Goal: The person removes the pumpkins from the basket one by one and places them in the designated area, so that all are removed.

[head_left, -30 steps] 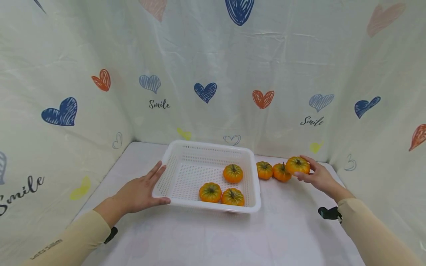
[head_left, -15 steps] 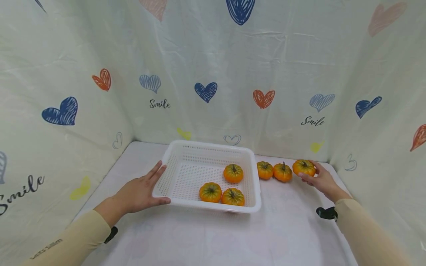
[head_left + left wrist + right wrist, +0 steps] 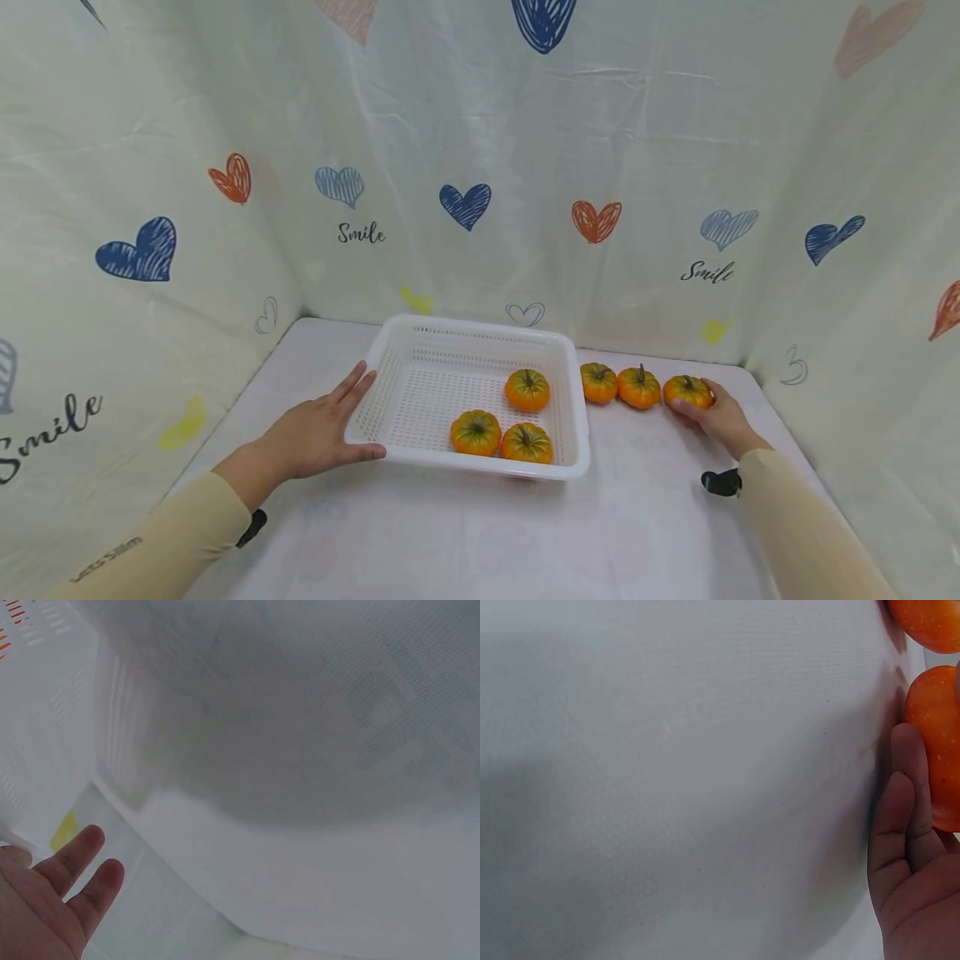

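One white basket (image 3: 420, 396), touched on its left side by the left hand (image 3: 309, 435) with fingers apart, holds three orange pumpkins (image 3: 527, 443) in its right half. Farther back at the worktop's (image 3: 637, 517) right, the right hand (image 3: 723, 422) is clamped on a fourth pumpkin (image 3: 686, 390), just beside two more pumpkins (image 3: 638, 388); a heart-printed curtain (image 3: 525, 125) hangs behind.

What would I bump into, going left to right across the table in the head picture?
Left hand → basket → first pumpkin outside it → middle pumpkin → last pumpkin → right hand, which holds that last one.
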The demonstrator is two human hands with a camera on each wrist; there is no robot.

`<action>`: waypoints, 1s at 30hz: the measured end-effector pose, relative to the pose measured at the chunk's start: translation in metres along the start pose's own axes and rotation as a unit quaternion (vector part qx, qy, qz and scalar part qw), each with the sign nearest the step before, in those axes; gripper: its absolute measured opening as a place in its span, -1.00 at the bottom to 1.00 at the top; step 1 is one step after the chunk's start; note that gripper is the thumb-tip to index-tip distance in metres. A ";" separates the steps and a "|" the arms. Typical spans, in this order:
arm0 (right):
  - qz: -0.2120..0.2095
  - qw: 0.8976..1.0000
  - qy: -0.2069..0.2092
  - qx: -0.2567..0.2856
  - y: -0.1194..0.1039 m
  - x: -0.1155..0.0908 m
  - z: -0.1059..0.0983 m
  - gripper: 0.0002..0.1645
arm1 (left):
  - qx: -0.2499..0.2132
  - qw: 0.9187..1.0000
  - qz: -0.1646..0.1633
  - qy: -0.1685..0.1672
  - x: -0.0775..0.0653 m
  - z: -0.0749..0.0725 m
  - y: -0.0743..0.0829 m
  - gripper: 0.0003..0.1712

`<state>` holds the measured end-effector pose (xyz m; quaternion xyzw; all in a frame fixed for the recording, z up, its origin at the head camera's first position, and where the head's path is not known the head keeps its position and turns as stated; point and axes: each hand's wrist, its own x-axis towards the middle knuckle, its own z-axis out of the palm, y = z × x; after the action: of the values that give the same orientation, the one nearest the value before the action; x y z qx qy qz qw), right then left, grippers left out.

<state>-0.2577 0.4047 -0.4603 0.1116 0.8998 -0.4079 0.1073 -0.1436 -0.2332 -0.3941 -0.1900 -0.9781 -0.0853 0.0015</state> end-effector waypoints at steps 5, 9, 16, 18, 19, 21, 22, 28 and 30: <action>0.006 1.000 -0.010 0.005 0.003 0.002 0.001 0.41 | 0.002 1.000 -0.001 -0.002 0.001 0.001 0.000 0.34; 0.007 1.000 -0.012 0.017 0.002 0.004 0.003 0.41 | 0.002 1.000 -0.002 -0.001 0.001 0.000 -0.001 0.34; 0.009 1.000 -0.010 0.025 -0.001 0.003 0.008 0.36 | 0.001 1.000 -0.001 -0.002 0.001 0.001 -0.001 0.35; 0.009 1.000 -0.010 0.026 -0.001 0.003 0.009 0.34 | 0.000 1.000 -0.003 -0.003 0.001 0.001 0.000 0.35; 0.010 1.000 -0.010 0.028 -0.001 0.003 0.009 0.34 | 0.000 1.000 -0.003 -0.003 0.001 0.001 0.000 0.35; 0.012 0.999 -0.011 0.032 -0.002 0.003 0.009 0.33 | -0.001 1.000 -0.003 -0.002 0.001 0.001 0.000 0.36; 0.014 0.999 -0.011 0.034 -0.003 0.003 0.008 0.33 | -0.001 1.000 -0.003 -0.002 0.001 0.000 0.000 0.35; 0.017 0.999 -0.015 0.035 -0.005 0.004 0.008 0.33 | -0.002 1.000 -0.002 -0.002 0.000 0.000 0.000 0.34; 0.016 0.999 -0.016 0.035 -0.006 0.004 0.007 0.33 | -0.002 1.000 -0.002 -0.002 0.000 0.000 0.001 0.34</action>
<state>-0.2626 0.3960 -0.4623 0.1233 0.8810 -0.4395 0.1248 -0.1435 -0.2326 -0.3938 -0.1885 -0.9782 -0.0869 -0.0008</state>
